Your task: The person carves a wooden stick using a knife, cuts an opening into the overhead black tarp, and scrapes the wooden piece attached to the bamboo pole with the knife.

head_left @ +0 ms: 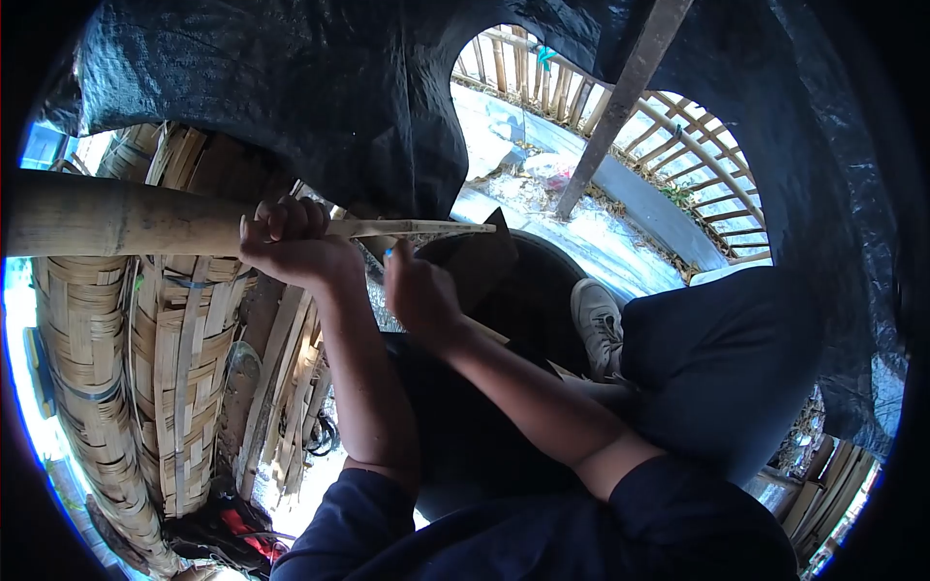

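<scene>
A bamboo piece (pixel 107 215) runs from the left edge towards the middle, looking thick at the left and ending in a narrow pale tip. My left hand (pixel 295 242) is closed around it, fingers wrapped over the top. Just right of that, my right hand (pixel 421 295) is closed below the narrow end, with a bit of blue at its thumb. A pale wooden handle (pixel 484 331) sticks out behind the right wrist, along the forearm. The working end of this tool is mostly hidden by the hand. Beyond the bamboo tip stands a dark, pointed flat piece (pixel 487 257).
A round dark tub (pixel 562 261) lies ahead, beside my shoe (pixel 598 320). Woven bamboo panels (pixel 179 368) stand at the left. Black plastic sheeting (pixel 271 87) hangs above, with a slanting post (pixel 620 107) and a bamboo fence (pixel 697 160) beyond.
</scene>
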The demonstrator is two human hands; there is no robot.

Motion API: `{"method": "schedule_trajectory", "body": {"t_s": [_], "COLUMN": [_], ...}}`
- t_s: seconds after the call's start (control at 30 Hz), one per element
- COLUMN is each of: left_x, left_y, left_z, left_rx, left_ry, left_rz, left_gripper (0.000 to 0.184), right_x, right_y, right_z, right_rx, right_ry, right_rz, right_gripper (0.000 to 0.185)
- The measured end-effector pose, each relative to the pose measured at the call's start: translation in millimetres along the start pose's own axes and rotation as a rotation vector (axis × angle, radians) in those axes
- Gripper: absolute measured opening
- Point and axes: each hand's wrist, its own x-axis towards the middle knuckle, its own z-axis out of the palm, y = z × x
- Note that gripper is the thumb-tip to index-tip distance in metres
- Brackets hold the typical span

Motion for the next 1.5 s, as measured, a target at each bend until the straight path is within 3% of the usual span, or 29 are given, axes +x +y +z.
{"method": "schedule_trajectory", "body": {"t_s": [0.07, 0.23, 0.4, 0.47, 0.53, 0.6, 0.73, 0.77, 0.87, 0.9, 1.0, 1.03, 1.07, 1.13, 1.2, 1.27, 1.4, 1.5], "left_x": [3, 9, 17, 19, 3, -1, 12, 11, 4, 8, 18, 19, 18, 7, 15, 20, 17, 25], "left_y": [1, 2, -4, -4, 0, -3, -5, -6, -2, -3, -4, -3, -6, -4, -3, -6, -5, -4], "left_z": [-3, -6, -15, -14, -2, 2, -2, -1, 5, 1, -6, -7, -8, 0, -7, -9, -7, -12], "left_rx": [0.027, -0.029, -0.045, -0.059, -0.076, -0.031, -0.063, -0.058, 0.0, 0.019, 0.015, 0.009, 0.014, 0.02, 0.012, 0.002, 0.007, 0.004], "left_ry": [0.012, -0.002, 0.077, 0.072, -0.061, -0.075, -0.054, -0.056, -0.084, -0.102, -0.088, -0.048, -0.048, -0.095, -0.031, 0.025, -0.167, 0.053], "left_rz": [0.022, -0.026, -0.012, -0.012, -0.027, 0.008, 0.01, 0.007, 0.005, 0.006, 0.0, -0.008, -0.011, 0.01, 0.015, 0.016, -0.024, -0.004], "left_gripper": [0.035, 0.035, 0.037, 0.038, 0.039, 0.039, 0.039, 0.039, 0.039, 0.04, 0.041, 0.041, 0.041, 0.042, 0.042, 0.042, 0.041, 0.04], "right_x": [5, 5, 11, 10, 5, 7, 8, 5, 12, 15, 13, 8, 10, 17, 17, 17, 18, 18], "right_y": [38, -8, 29, 4, -18, -7, -1, -11, 1, 13, 17, 16, 16, 12, 14, 10, 13, 9], "right_z": [13, -3, 11, 8, -7, 9, -4, -12, 4, 0, 10, 12, 13, 11, 4, 6, -2, -6], "right_rx": [-0.062, -0.048, -0.121, -0.058, -0.065, 0.037, 0.021, -0.086, 0.14, -0.016, -0.009, -0.191, -0.188, 0.038, -0.035, 0.126, -0.017, 0.024], "right_ry": [0.037, -0.093, -0.047, -0.115, -0.183, -0.055, -0.151, -0.204, -0.129, -0.137, -0.161, -0.137, -0.139, -0.182, -0.151, -0.181, -0.221, -0.265], "right_rz": [0.035, 0.009, 0.034, 0.211, 0.13, 0.277, 0.236, 0.12, 0.229, 0.105, 0.175, -0.063, -0.059, 0.212, 0.222, 0.29, 0.269, 0.354], "right_gripper": [0.018, 0.019, 0.022, 0.023, 0.024, 0.025, 0.025, 0.024, 0.026, 0.026, 0.027, 0.028, 0.028, 0.029, 0.028, 0.025, 0.022, 0.027]}}
